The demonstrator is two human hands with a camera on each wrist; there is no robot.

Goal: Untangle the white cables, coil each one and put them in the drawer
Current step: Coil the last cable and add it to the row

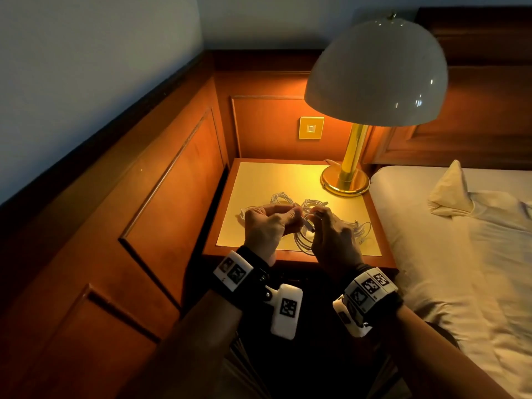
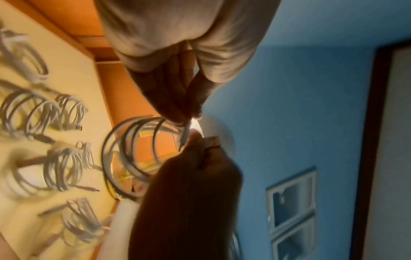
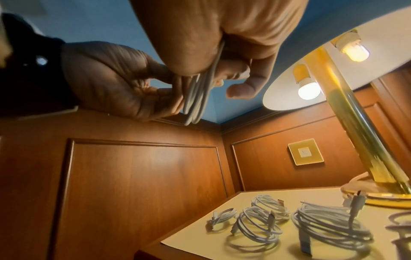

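Note:
Both hands hover over the nightstand top point(image 1: 259, 180) with one white cable point(image 1: 305, 223) held between them. My left hand point(image 1: 292, 216) pinches its loops point(image 2: 133, 154) near a plug end point(image 2: 184, 135). My right hand point(image 1: 320, 218) grips the same bundle of strands point(image 3: 198, 98), fingers curled round it. In the right wrist view the left hand point(image 3: 164, 95) meets the right hand point(image 3: 222, 73) at the loops. Several other coiled white cables point(image 3: 258, 223) lie on the yellow top, one bigger coil point(image 3: 331, 221) nearest the lamp. No drawer shows.
A brass lamp with a white dome shade point(image 1: 374, 73) stands lit at the back right; its base point(image 1: 345, 180) sits on the nightstand corner. Wooden panelling point(image 1: 161, 197) closes the left and back, with a brass switch plate point(image 1: 311, 128). A bed point(image 1: 460, 269) lies right.

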